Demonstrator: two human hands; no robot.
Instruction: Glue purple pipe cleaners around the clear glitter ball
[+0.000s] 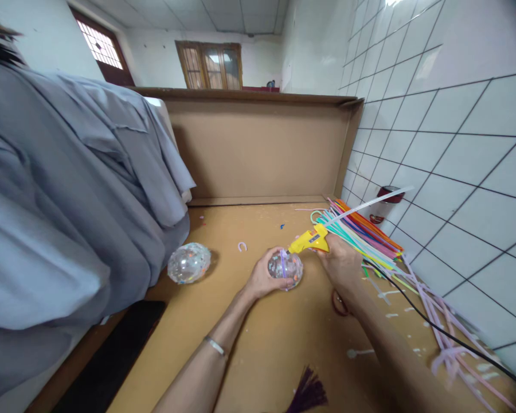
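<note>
My left hand (263,277) is closed around a clear plastic ball (293,268) with coloured specks inside and a purple strip around its middle. In my right hand (339,258) is a yellow hot glue gun (308,240), its nozzle pointing left at the top of the ball, at or very near the strip. A long translucent glue stick (370,203) juts out of the gun's back end. Another clear speckled ball (190,263) lies to the left on the table, apart from both hands.
Bundled colourful pipe cleaners (361,235) lie along the tiled wall (438,166), with loose purple ones (445,327) nearer me. A black cord (417,310) crosses there. Scissors (339,303) sit under my right wrist. Grey cloth (81,189) hangs at left; a purple tassel (307,393) is in front.
</note>
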